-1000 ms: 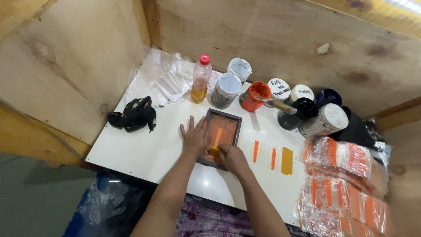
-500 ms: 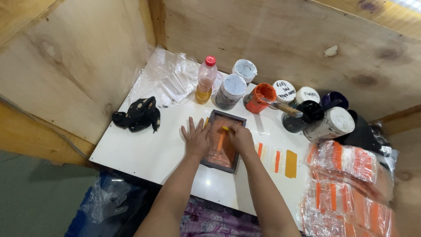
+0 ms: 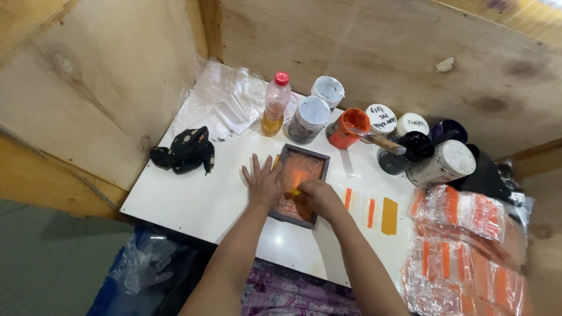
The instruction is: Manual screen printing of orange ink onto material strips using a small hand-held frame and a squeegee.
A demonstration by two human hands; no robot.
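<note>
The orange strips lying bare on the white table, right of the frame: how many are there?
3: a thin strip nearest the right hand, a thin strip in the middle, a wider strip farthest right. Others lie bagged.

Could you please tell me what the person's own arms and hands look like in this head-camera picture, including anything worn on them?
Both forearms are bare right down to the bottom edge of the picture, with no sleeves visible. The left hand and right hand wear no gloves. No watch, bracelet or ring can be made out, though the picture is too coarse to be certain about small items.

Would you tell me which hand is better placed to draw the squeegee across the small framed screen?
Probably the right hand: it already grips the squeegee inside the framed screen, while the left hand lies flat on the frame's edge.
</note>
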